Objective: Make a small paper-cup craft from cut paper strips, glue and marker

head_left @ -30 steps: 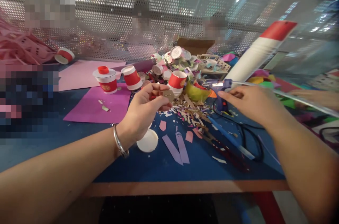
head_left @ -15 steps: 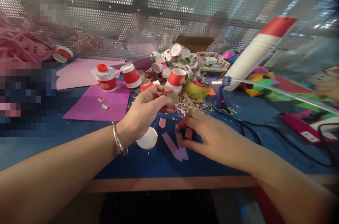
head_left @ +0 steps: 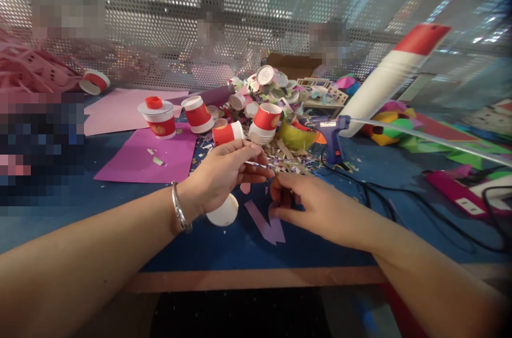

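My left hand (head_left: 230,172) is raised over the table with fingers bent together on a small flat piece, seen almost edge-on as a thin pale line. Below its wrist lies a white paper disc (head_left: 224,211). My right hand (head_left: 316,202) is low over the table, thumb and curled fingers drawn together at the tip of a V-shaped purple paper scrap (head_left: 266,226). What lies between those fingers is hidden. A small pink paper piece (head_left: 245,187) sits between the hands. Beyond them are a tipped red-and-white paper cup (head_left: 228,134) and stacked cups (head_left: 265,122).
A blue glue gun (head_left: 334,138) stands right of the scrap heap (head_left: 272,93), its black cable (head_left: 360,183) trailing right. A purple sheet (head_left: 148,154), a lidded cup (head_left: 162,123) and another cup (head_left: 198,114) are left. A tall white-and-red tube (head_left: 392,82) leans behind.
My left hand has lowered slightly and turned the flat piece edge-on. My right fingers have curled closer together, and the red paper square beneath them is no longer visible.
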{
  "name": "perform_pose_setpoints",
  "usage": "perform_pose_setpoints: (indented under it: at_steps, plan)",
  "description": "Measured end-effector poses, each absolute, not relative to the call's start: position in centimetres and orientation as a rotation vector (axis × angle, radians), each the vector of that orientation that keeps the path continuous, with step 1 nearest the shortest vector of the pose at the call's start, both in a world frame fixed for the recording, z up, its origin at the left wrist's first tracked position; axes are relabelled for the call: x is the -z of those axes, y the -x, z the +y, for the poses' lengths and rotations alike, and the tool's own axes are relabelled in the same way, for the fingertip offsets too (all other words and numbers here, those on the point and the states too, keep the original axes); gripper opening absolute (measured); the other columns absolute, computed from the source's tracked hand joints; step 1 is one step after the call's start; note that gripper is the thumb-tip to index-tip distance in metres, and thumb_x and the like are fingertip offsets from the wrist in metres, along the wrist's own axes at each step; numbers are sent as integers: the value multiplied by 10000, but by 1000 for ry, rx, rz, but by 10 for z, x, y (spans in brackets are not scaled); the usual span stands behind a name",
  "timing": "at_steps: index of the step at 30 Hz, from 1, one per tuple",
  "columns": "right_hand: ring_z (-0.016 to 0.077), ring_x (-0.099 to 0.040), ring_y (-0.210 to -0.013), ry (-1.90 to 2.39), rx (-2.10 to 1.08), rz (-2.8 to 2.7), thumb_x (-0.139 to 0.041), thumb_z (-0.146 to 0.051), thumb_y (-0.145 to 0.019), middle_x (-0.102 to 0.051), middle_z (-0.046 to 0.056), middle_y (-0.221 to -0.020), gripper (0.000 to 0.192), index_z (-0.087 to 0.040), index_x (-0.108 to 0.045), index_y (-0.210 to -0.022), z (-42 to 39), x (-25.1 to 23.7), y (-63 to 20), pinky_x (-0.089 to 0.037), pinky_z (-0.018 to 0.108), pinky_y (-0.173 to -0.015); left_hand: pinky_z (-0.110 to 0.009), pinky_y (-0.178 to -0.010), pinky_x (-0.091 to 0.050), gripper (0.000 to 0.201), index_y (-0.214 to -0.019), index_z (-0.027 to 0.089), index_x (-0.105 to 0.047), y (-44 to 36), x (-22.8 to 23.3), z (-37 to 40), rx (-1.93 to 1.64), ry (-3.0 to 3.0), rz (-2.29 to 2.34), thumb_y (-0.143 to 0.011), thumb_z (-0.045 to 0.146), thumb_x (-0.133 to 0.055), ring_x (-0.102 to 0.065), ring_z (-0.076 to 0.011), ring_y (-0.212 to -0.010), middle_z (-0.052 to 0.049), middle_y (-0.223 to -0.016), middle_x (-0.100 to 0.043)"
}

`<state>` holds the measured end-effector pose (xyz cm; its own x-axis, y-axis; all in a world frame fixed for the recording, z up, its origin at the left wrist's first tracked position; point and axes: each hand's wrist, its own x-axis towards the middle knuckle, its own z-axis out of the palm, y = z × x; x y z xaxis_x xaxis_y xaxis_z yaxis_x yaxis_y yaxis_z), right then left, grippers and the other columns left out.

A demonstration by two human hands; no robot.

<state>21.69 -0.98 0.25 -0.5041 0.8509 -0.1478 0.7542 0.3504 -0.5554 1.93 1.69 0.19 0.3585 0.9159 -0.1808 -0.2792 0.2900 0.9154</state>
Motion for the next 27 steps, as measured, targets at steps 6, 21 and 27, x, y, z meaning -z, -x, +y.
perform_pose_setpoints:
  at_steps: [6,21,27]
  plan:
    - [140,-561,-694,1465,-974,-2328,-641,-331,-927,-657,-22,-841,110,-228,-603,-929,-14,-5,-227,-432,295,-648,-245,-563,-512,121,-894,169,-579,-15,5,20,-964,-1214,960,-988,240,-555,-684,-141,-693,-30,-873,-640]
    - [133,-513,-614,1545,-913,-2172,-622,-419,-947,-604,-14,-733,204,-222,-639,-900,-31,-8,-254,-428,273,-560,-458,-945,-490,246,-1107,143,-682,-29,22,23,-581,-2676,897,-891,260,-676,-612,-316,-1069,-125,-1081,-705]
    - [142,-525,-635,1521,-897,-2165,-627,-391,-944,-597,-18,-730,170,-226,-644,-906,-33,-4,-257,-440,283,-579,-364,-744,-479,144,-932,179,-683,-29,20,27,-528,-2666,981,-959,285,-590,-672,-275,-892,-97,-904,-729]
